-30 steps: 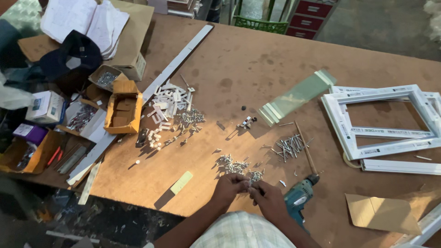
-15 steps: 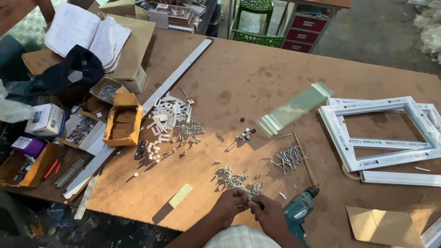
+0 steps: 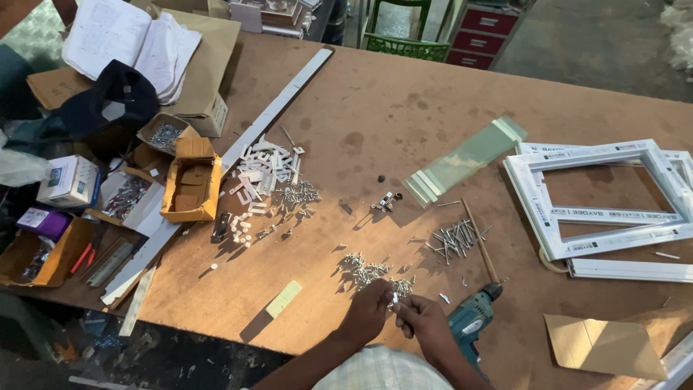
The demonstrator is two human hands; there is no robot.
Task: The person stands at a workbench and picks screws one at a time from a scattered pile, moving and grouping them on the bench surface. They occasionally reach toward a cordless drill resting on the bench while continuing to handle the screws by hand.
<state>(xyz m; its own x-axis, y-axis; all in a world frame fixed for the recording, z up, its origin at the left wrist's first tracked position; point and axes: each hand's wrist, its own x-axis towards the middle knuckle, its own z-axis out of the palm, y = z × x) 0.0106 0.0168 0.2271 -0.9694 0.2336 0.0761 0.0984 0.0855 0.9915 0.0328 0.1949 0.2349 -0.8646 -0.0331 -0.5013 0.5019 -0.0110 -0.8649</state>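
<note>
Screws: small pile of silver screws (image 3: 372, 273) sits on the brown table (image 3: 361, 115) near its front edge, right in front of the person, pretty scattered.
Left hand: left hand (image 3: 369, 310) is curled at the near side of that pile, fingertips pinched together; looks like they grip something tiny, but it's too small to tell what.
Right hand: right hand (image 3: 422, 321) is just beside the left, fingers closed on a small pale piece held up between the two hands.
Drill: teal power drill (image 3: 473, 318) lies right next to the right hand, its long bit pointing away up the table.
Nails: loose bunch of longer nails (image 3: 455, 238) beside the drill bit.
Farther out: white frame (image 3: 599, 198) on the right, green-edged glass strip (image 3: 465, 159) mid-table, heap of small white plastic bits (image 3: 260, 177) to the left.
Left edge: open cardboard box (image 3: 191, 180), more boxes and an open notebook (image 3: 130, 40) well away from the hands.
</note>
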